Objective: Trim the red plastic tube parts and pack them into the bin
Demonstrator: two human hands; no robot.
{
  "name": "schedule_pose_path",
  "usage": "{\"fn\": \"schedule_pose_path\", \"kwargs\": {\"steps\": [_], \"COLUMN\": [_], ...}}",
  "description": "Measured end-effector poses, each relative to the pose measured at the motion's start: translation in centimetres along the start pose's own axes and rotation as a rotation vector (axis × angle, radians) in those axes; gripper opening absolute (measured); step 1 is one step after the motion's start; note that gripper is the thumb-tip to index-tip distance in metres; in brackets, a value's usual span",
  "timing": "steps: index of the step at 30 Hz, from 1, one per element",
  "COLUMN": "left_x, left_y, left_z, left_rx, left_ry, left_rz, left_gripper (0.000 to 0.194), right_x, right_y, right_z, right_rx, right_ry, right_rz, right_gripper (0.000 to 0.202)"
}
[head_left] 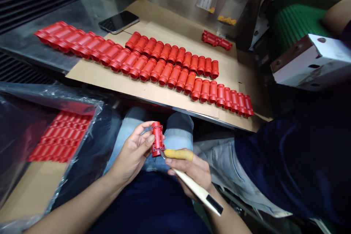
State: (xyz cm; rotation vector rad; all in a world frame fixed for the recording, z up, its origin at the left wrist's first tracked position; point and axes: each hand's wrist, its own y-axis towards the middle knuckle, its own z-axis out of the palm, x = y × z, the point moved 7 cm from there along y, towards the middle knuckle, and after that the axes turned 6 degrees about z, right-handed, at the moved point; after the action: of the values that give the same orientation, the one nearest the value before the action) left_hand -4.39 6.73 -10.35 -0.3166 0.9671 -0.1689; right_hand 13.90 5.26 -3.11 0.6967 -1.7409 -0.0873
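Above my lap, my left hand (137, 144) grips a red plastic tubular part (157, 137) between thumb and fingers, its detailed side facing up. My right hand (190, 170), with a yellow cover on one finger, is closed round a knife (189, 182) with a cream handle and a dark end. The short metal blade meets the lower end of the red part, beside the covered fingertip. Just beyond, two long rows of similar red parts (167, 74) lie side by side on the table's cardboard (123, 82).
A phone (119, 22) lies at the table's far left. Joined red pieces (216, 40) are at the back right. A plastic-lined box (46, 179) with several red parts stands at my left. On the right sit a co-worker (290, 164) and a white box (312, 62).
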Motion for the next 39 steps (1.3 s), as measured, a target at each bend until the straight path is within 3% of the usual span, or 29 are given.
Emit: {"fn": "schedule_pose_path", "kwargs": {"steps": [33, 39], "left_x": [-0.2, -0.6], "left_y": [-0.3, -0.3], "left_z": [0.2, -0.1], "left_rx": [-0.005, -0.03], "left_ry": [-0.018, 0.046], "left_rz": [0.0, 0.082], "left_gripper": [0.052, 0.051], "right_x": [0.7, 0.6], "right_y": [-0.1, -0.1], "right_z": [-0.6, -0.2], "right_rx": [-0.036, 0.082], "right_ry": [0.004, -0.04], "right_rz": [0.06, 0.073], "right_gripper": [0.03, 0.025]}}
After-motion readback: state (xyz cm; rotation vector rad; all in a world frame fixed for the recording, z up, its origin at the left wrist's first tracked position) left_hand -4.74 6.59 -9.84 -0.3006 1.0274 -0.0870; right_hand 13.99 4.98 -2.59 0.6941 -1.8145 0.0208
